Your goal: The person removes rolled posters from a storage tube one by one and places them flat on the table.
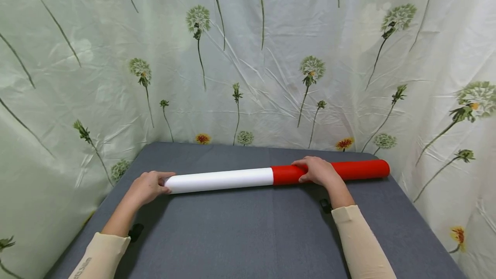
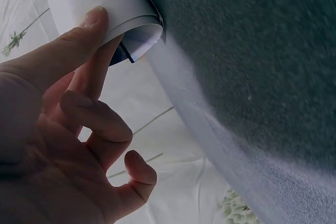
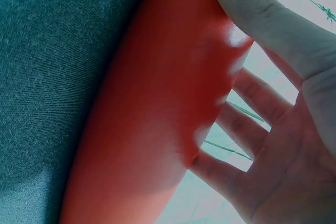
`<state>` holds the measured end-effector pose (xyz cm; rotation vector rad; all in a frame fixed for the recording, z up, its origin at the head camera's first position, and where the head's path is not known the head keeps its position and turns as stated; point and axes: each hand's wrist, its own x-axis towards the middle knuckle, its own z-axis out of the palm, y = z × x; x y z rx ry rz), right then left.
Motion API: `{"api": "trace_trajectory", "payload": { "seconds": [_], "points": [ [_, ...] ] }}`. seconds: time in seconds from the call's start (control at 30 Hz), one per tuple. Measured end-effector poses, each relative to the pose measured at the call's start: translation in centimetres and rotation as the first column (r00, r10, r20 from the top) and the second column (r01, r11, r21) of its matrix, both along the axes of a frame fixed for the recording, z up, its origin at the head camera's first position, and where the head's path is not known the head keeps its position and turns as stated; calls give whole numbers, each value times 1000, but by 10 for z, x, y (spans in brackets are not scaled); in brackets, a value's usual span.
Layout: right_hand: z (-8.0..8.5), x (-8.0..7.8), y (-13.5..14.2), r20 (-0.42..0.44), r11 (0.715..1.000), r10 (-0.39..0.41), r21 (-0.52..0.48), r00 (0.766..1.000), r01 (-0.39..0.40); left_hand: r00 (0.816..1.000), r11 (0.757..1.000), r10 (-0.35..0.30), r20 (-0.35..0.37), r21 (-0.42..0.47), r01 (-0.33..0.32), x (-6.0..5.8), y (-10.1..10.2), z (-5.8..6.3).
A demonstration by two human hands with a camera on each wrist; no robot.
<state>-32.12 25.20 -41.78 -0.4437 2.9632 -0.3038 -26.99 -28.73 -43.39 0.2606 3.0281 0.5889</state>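
A long roll lies crosswise on the grey table, white at the left and red at the right. My left hand (image 1: 149,187) pinches the left end of the white rolled sheet (image 1: 222,180), with the thumb (image 2: 94,22) outside and a finger reaching into the open end. Dark colour shows on the sheet's inner side there. Over the red tube (image 1: 360,170), my right hand (image 1: 317,171) grips from above, left of its middle. In the right wrist view the thumb lies on the tube's near side and the fingers on its far side. White meets red at a straight edge.
The grey cloth-covered table (image 1: 232,236) spreads in front of the roll. Behind and at both sides hangs a pale curtain (image 1: 271,76) printed with dandelions. The red tube's right end reaches close to the table's right edge.
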Motion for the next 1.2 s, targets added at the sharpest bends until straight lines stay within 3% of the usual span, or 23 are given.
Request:
{"api": "trace_trajectory", "payload": {
  "seconds": [1.2],
  "points": [
    [2, 0, 0, 0, 1000, 1, 0, 1000, -1, 999, 1000, -24, -27, -1, 24, 4, -21, 4]
  ]
}}
